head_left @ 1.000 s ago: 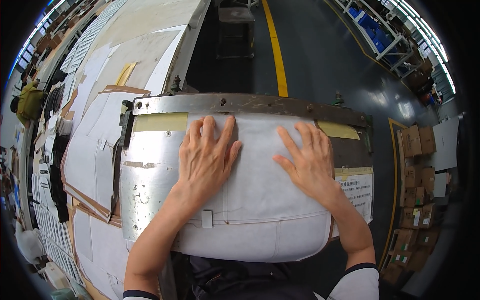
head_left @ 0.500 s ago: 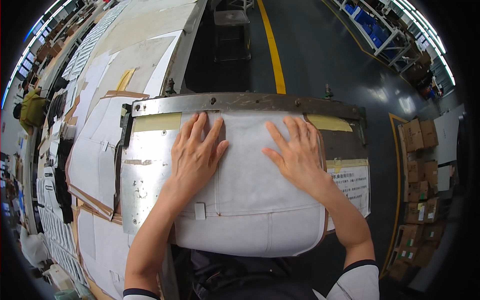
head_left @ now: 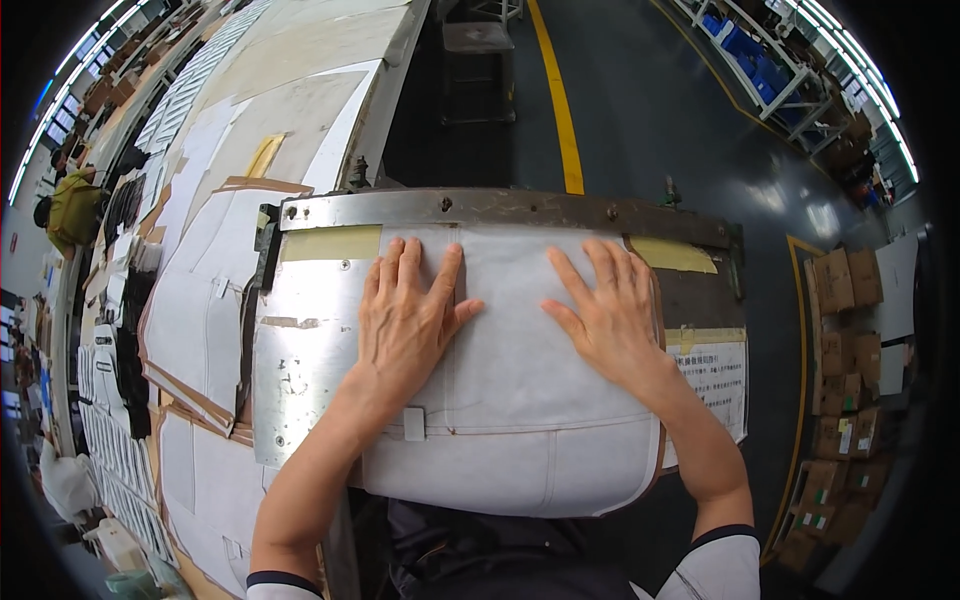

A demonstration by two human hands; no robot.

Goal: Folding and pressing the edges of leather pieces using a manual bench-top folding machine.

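Observation:
A large pale grey-white panel (head_left: 520, 350) with stitched seams and a brown edge lies on the metal plate of a machine (head_left: 310, 370). Its far end reaches the metal bar (head_left: 490, 208), and its rounded near end hangs toward my lap. My left hand (head_left: 408, 315) rests flat on the panel's left side, fingers spread, tips just short of the bar. On the right side my right hand (head_left: 610, 310) lies palm down, fingers spread and thumb pointing inward. A small pale tab (head_left: 414, 424) sits near the lower left seam.
Left of the machine, a long table (head_left: 300, 65) carries similar panels (head_left: 200, 310) and sheets. Yellow tape strips (head_left: 672, 253) and a printed sheet (head_left: 715, 385) are stuck on the plate. Cardboard boxes (head_left: 845, 370) stand at right, a stool (head_left: 478, 40) beyond. A person (head_left: 72, 215) is far left.
The view has shifted a little, so the scene sits further right. Both hands stay flat on the panel; the left fingertips are slightly further back from the bar.

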